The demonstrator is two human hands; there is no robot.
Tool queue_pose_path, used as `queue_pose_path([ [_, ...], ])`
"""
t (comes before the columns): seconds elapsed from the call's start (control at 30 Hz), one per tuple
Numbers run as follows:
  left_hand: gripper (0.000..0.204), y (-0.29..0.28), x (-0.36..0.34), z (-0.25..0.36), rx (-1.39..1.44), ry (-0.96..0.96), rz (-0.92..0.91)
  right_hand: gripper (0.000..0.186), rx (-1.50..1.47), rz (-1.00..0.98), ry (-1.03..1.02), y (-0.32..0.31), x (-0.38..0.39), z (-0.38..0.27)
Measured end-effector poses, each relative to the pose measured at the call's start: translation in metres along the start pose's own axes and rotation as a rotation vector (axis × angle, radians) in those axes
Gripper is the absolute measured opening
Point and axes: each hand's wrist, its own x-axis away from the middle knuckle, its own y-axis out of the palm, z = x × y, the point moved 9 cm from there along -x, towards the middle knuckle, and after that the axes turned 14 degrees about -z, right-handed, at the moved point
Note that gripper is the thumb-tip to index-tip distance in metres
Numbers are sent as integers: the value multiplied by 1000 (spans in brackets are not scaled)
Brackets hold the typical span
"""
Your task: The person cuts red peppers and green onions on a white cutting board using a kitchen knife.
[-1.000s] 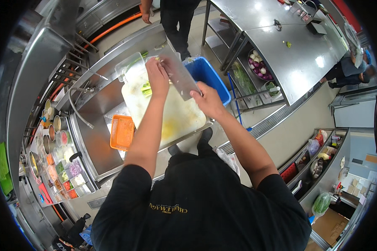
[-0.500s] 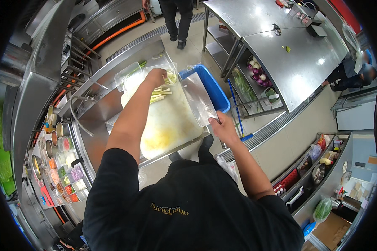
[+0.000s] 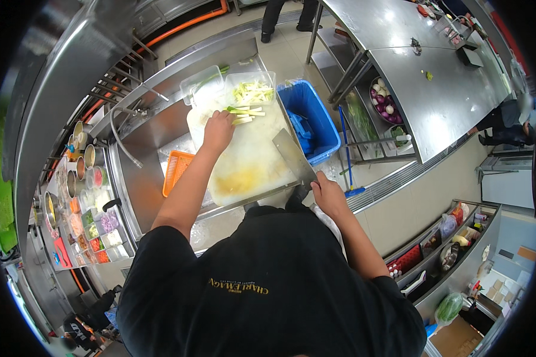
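Observation:
A cleaver is in my right hand point(image 3: 330, 195), its broad blade point(image 3: 294, 157) tilted over the right edge of the white cutting board point(image 3: 250, 160). Fingers of my left hand point(image 3: 219, 132) are closed on the near ends of a small bunch of pale green stalks point(image 3: 248, 114), which lie on the far part of the board. Behind them, a clear plastic container point(image 3: 274, 80) holds cut pale green pieces point(image 3: 253, 91). To its left stands another clear container point(image 3: 187, 92), with green stalks point(image 3: 224, 69) beside it. A yellow stain marks the near part of the board.
Right of the board stands a lined blue bin point(image 3: 330, 140). An orange basket point(image 3: 175, 169) sits in the sink at left, near a hose tap point(image 3: 114, 134). Trays of chopped ingredients point(image 3: 104, 229) are farther left. A steel table point(image 3: 435, 89) stands at right; a person's legs point(image 3: 271, 18) show beyond.
My left hand has drawn back from the container of cut pieces to the stalks. The cleaver's blade has turned and lowered. The orange basket has come into view.

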Motion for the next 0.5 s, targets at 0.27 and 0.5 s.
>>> queue_pose_path([
  [0.27,24,29,6,-12,-40,123,25,24,98,53,16,13,0,-5],
  [0.5,19,52,85,14,-8,196,-232,27,167,47,-23,17,-5,-23],
])
